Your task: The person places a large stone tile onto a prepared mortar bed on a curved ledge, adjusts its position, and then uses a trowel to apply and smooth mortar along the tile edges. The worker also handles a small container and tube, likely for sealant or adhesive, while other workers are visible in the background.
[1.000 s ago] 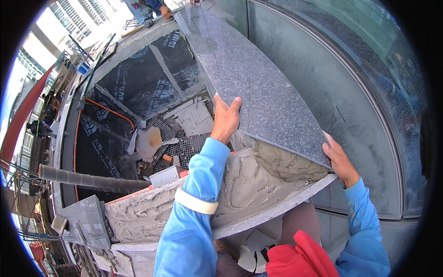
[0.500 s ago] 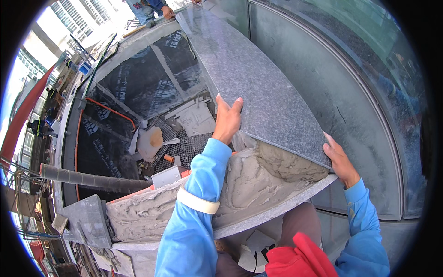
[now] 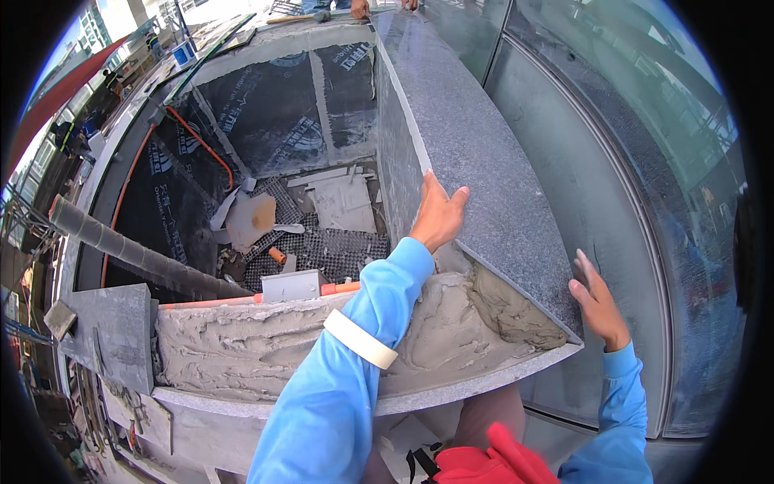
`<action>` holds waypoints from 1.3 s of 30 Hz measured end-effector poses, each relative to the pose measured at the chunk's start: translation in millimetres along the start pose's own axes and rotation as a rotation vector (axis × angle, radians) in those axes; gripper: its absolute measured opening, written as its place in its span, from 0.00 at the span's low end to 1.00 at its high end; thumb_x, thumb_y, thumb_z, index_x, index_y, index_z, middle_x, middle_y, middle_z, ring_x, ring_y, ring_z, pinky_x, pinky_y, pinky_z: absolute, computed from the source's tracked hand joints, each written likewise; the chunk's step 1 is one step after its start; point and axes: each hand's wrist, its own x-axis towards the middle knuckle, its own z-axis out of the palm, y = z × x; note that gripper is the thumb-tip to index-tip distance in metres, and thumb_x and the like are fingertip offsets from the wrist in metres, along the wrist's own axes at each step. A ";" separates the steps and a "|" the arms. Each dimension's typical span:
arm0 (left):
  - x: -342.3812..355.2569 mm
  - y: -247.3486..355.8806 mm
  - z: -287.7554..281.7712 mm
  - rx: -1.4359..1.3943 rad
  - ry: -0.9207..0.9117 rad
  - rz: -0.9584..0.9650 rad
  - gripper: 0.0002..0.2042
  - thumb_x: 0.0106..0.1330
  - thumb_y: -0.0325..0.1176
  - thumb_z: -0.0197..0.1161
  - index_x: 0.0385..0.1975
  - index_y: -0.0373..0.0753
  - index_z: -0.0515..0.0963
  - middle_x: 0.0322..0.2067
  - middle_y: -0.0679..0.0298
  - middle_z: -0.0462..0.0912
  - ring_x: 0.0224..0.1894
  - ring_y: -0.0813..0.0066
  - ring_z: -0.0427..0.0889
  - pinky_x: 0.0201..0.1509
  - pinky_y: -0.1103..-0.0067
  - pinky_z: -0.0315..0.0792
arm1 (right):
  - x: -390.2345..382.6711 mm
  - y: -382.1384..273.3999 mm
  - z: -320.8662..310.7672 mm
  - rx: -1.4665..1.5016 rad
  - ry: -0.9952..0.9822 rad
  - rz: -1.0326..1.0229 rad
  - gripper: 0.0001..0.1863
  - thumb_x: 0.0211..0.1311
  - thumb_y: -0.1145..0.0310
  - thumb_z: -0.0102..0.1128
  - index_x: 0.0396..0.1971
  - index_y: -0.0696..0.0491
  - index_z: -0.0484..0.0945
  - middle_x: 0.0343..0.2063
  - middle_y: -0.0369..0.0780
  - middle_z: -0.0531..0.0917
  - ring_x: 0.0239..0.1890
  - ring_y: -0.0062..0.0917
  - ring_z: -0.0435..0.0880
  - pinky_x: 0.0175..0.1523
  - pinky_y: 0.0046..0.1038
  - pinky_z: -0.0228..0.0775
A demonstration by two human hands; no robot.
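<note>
A long grey stone slab (image 3: 492, 153) with a curved right side lies along the planter wall's top. Its near end rests over a bed of wet mortar (image 3: 506, 302). My left hand (image 3: 439, 214) grips the slab's left edge, thumb on the upper face and some fingers hidden along the side. Beside the slab's near right edge is my right hand (image 3: 598, 302), open, fingers stretched upward; whether its thumb side touches the stone I cannot tell. At the slab's far end, another person's hands (image 3: 360, 9) are partly in view.
Rough mortar (image 3: 242, 343) covers the near wall up to a grey stone piece (image 3: 113, 331) at the left. Inside the planter are a grey box (image 3: 300, 285), orange pipes and scraps. A wrapped pipe (image 3: 137, 250) crosses the left side. Glass panels (image 3: 588, 194) stand close at right.
The slab has settled lower and lies more squarely on the wall. My right hand has let go of the near corner and opened. My left hand keeps its grip. The view has shifted.
</note>
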 end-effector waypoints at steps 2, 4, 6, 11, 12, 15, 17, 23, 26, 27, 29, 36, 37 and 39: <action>-1.2 -1.0 -0.4 -0.003 0.006 -0.009 0.45 0.72 0.43 0.59 0.73 0.16 0.40 0.73 0.28 0.48 0.78 0.38 0.48 0.81 0.64 0.46 | 29.5 -36.1 -10.9 -0.308 0.141 -0.243 0.36 0.74 0.58 0.57 0.74 0.62 0.59 0.69 0.55 0.68 0.74 0.43 0.64 0.74 0.40 0.57; -0.9 -2.3 0.0 0.010 0.006 -0.021 0.45 0.72 0.43 0.59 0.73 0.18 0.40 0.73 0.30 0.50 0.77 0.38 0.49 0.80 0.62 0.48 | 72.1 -82.7 0.1 -0.374 0.134 -0.471 0.36 0.72 0.58 0.60 0.73 0.58 0.61 0.66 0.55 0.72 0.71 0.46 0.69 0.71 0.42 0.62; 0.6 -3.1 0.7 0.050 0.015 -0.037 0.45 0.72 0.43 0.60 0.74 0.20 0.41 0.73 0.32 0.51 0.77 0.39 0.51 0.80 0.59 0.49 | 115.4 -136.3 26.3 -0.394 0.030 -0.565 0.35 0.72 0.57 0.59 0.73 0.55 0.62 0.64 0.51 0.75 0.67 0.46 0.73 0.68 0.44 0.65; 3.6 -3.1 5.9 0.088 0.033 -0.067 0.44 0.72 0.43 0.60 0.75 0.23 0.41 0.73 0.38 0.54 0.76 0.41 0.54 0.78 0.46 0.47 | 241.7 -254.5 123.5 -0.625 -0.117 -0.420 0.34 0.77 0.54 0.48 0.76 0.51 0.56 0.60 0.50 0.80 0.63 0.47 0.78 0.66 0.49 0.67; 4.4 -2.3 6.2 0.090 0.041 -0.110 0.44 0.72 0.43 0.60 0.75 0.24 0.41 0.73 0.39 0.54 0.76 0.41 0.54 0.77 0.44 0.46 | 264.0 -265.9 140.0 -0.632 -0.065 -0.430 0.34 0.77 0.55 0.47 0.77 0.51 0.55 0.59 0.51 0.80 0.63 0.47 0.78 0.66 0.49 0.68; 3.2 -0.6 4.5 0.087 -0.030 -0.080 0.44 0.71 0.42 0.60 0.76 0.25 0.41 0.72 0.40 0.55 0.75 0.41 0.55 0.77 0.41 0.44 | 324.2 -285.8 176.7 -0.575 -0.040 -0.330 0.34 0.77 0.56 0.47 0.76 0.56 0.55 0.52 0.55 0.84 0.60 0.47 0.81 0.65 0.48 0.70; 0.0 2.9 3.0 0.115 -0.028 -0.084 0.43 0.70 0.38 0.59 0.76 0.27 0.40 0.72 0.42 0.55 0.76 0.43 0.54 0.78 0.41 0.42 | 350.2 -291.2 191.3 -0.560 -0.087 -0.333 0.35 0.76 0.55 0.48 0.74 0.59 0.55 0.47 0.55 0.86 0.57 0.47 0.83 0.64 0.46 0.71; -8.9 17.1 -3.8 0.052 -0.023 -0.194 0.41 0.73 0.39 0.57 0.77 0.30 0.41 0.73 0.44 0.55 0.77 0.47 0.52 0.79 0.44 0.42 | 396.1 -310.7 209.1 -0.643 -0.081 -0.251 0.27 0.72 0.57 0.53 0.57 0.66 0.73 0.38 0.55 0.88 0.46 0.47 0.89 0.51 0.44 0.80; -11.1 19.0 -6.2 0.043 -0.025 -0.182 0.40 0.74 0.39 0.58 0.77 0.29 0.42 0.73 0.43 0.56 0.77 0.45 0.52 0.79 0.44 0.42 | 409.7 -314.8 213.2 -1.094 -0.192 -0.518 0.18 0.70 0.61 0.57 0.41 0.65 0.82 0.37 0.54 0.87 0.42 0.48 0.89 0.47 0.42 0.82; -11.1 18.8 -6.6 0.041 -0.017 -0.180 0.40 0.74 0.39 0.58 0.77 0.29 0.42 0.73 0.43 0.56 0.77 0.44 0.53 0.79 0.44 0.43 | 413.2 -315.6 214.7 -1.283 -0.198 -0.684 0.16 0.69 0.64 0.58 0.36 0.64 0.84 0.36 0.54 0.87 0.40 0.48 0.89 0.46 0.41 0.83; -10.7 17.6 -6.1 0.025 -0.007 -0.178 0.40 0.73 0.39 0.58 0.77 0.29 0.43 0.72 0.42 0.56 0.76 0.43 0.53 0.79 0.44 0.43 | 417.1 -314.7 215.8 -1.136 -0.184 -0.568 0.15 0.68 0.64 0.60 0.40 0.63 0.82 0.34 0.53 0.87 0.35 0.46 0.88 0.41 0.40 0.81; -8.4 15.7 -2.6 -0.017 0.004 -0.182 0.40 0.72 0.37 0.56 0.76 0.26 0.42 0.73 0.39 0.54 0.77 0.43 0.51 0.79 0.44 0.40 | 407.1 -315.1 216.9 -0.822 -0.175 -0.312 0.30 0.74 0.51 0.54 0.57 0.61 0.60 0.30 0.53 0.86 0.19 0.35 0.80 0.20 0.38 0.68; -8.5 16.2 -2.7 -0.006 0.015 -0.182 0.41 0.72 0.38 0.57 0.76 0.27 0.42 0.73 0.40 0.55 0.77 0.42 0.52 0.79 0.44 0.41 | 403.8 -314.9 216.6 -0.780 -0.136 -0.280 0.31 0.73 0.50 0.55 0.58 0.62 0.60 0.31 0.54 0.86 0.20 0.36 0.82 0.21 0.39 0.70; -8.7 17.3 -3.6 0.003 0.021 -0.189 0.42 0.71 0.39 0.61 0.76 0.29 0.44 0.72 0.41 0.56 0.76 0.42 0.54 0.78 0.44 0.43 | 397.6 -315.1 214.9 -0.801 -0.112 -0.305 0.33 0.73 0.49 0.55 0.59 0.63 0.59 0.31 0.54 0.86 0.23 0.38 0.85 0.23 0.39 0.73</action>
